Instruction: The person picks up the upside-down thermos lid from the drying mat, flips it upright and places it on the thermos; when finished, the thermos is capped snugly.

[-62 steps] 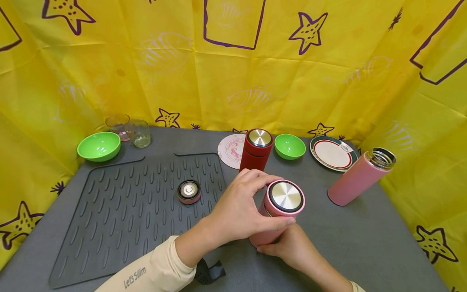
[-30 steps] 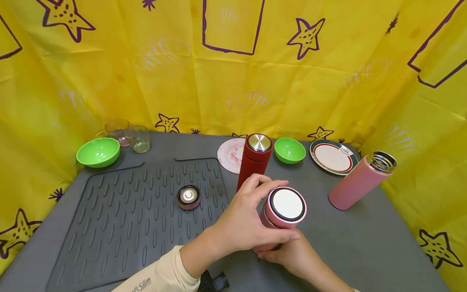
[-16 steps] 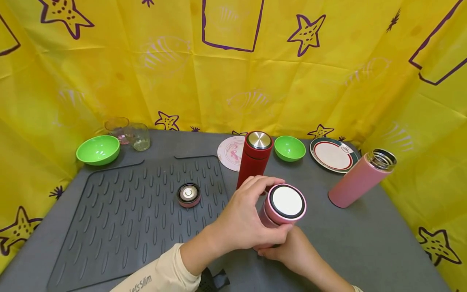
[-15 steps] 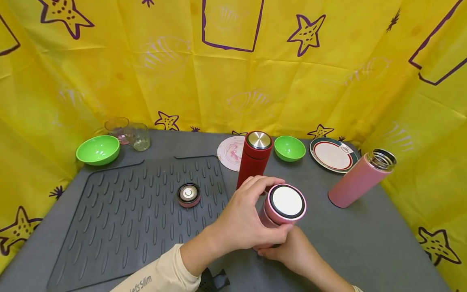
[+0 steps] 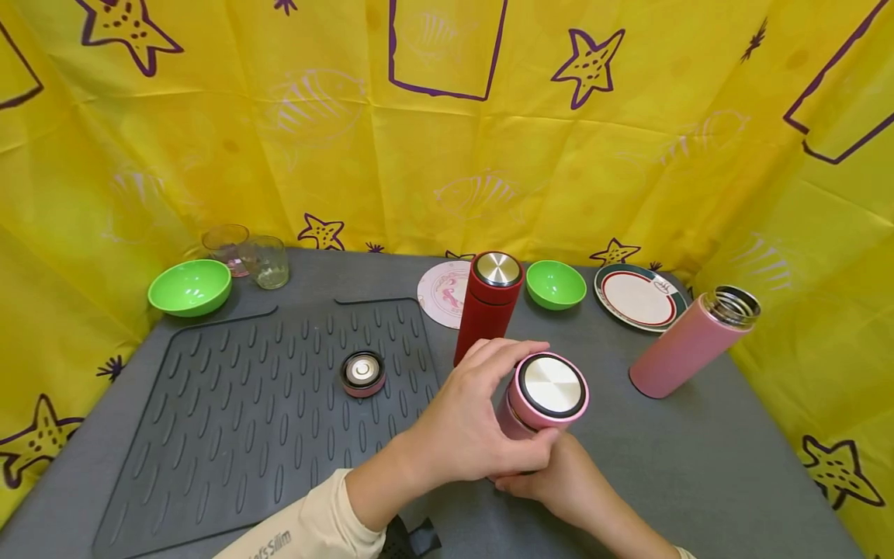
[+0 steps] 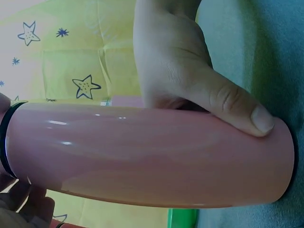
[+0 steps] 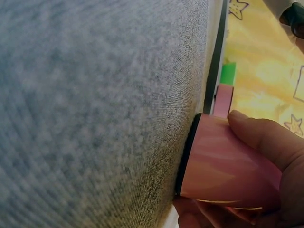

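Near the front of the table a pink thermos flask (image 6: 152,156) stands upright between both hands. Its pink lid (image 5: 552,386), with a brushed steel disc on top, sits over the neck. My left hand (image 5: 461,423) grips the lid from the left, fingers behind and thumb in front. Low on the body, my right hand (image 5: 559,481) holds the flask; in the right wrist view its thumb lies along the pink side close to the dark base. The right palm is partly hidden behind the left hand in the head view.
Behind stands a red flask (image 5: 489,310). To the right is a lidless pink flask (image 5: 687,345). An upturned lid (image 5: 362,374) lies on the grey drying mat (image 5: 230,435). Green bowls (image 5: 190,287), glasses (image 5: 268,264), a plate (image 5: 639,296) and a round pink-patterned disc (image 5: 441,295) line the back.
The left thumb first slid forward along the lid's front, then drew back and bent a little. Both hands keep their hold, and the flask stays in nearly the same place.
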Available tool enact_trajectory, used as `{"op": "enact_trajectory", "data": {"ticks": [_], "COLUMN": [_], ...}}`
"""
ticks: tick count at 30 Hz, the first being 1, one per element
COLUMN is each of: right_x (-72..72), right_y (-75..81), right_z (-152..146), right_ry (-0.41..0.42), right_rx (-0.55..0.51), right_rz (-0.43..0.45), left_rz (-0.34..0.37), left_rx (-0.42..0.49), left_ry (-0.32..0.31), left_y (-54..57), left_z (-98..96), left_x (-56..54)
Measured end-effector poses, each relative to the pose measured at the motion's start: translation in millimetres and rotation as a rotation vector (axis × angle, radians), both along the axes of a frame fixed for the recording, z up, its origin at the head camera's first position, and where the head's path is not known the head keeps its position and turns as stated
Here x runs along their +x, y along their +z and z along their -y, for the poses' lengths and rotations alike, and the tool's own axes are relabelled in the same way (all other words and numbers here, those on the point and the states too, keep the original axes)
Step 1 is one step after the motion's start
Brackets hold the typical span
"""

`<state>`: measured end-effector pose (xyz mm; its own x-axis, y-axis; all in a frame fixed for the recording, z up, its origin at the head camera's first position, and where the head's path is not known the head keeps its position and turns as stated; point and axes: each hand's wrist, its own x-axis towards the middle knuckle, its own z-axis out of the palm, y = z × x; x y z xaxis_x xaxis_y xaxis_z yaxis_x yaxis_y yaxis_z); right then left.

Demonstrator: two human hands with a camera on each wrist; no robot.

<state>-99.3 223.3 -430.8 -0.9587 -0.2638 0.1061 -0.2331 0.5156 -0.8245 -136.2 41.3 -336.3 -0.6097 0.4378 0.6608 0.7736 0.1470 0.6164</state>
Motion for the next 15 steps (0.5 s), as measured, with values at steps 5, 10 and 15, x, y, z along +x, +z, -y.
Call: {"op": "enact_trajectory", "data": {"ticks": [5, 10, 15], "right_x": [0.0, -0.3, -1.4], "right_y": [-1.9, -2.9, -2.8], "right_z": [-0.9, -1.1, -0.9], "right_ry": [-0.014, -0.013, 0.000], "right_rx": [0.074, 0.103, 0.067], "right_rz": [-0.085, -0.129, -0.075], "left_rz": [0.047, 0.058, 0.040], "left_rx": [0.022, 0.048, 0.036], "left_ry": [0.052, 0.100, 0.028], "left_y": [-1.5, -2.3, -1.6], "left_z": [-5.5, -9.9, -6.6], "left_x": [3.5, 4.8, -0.2]}}
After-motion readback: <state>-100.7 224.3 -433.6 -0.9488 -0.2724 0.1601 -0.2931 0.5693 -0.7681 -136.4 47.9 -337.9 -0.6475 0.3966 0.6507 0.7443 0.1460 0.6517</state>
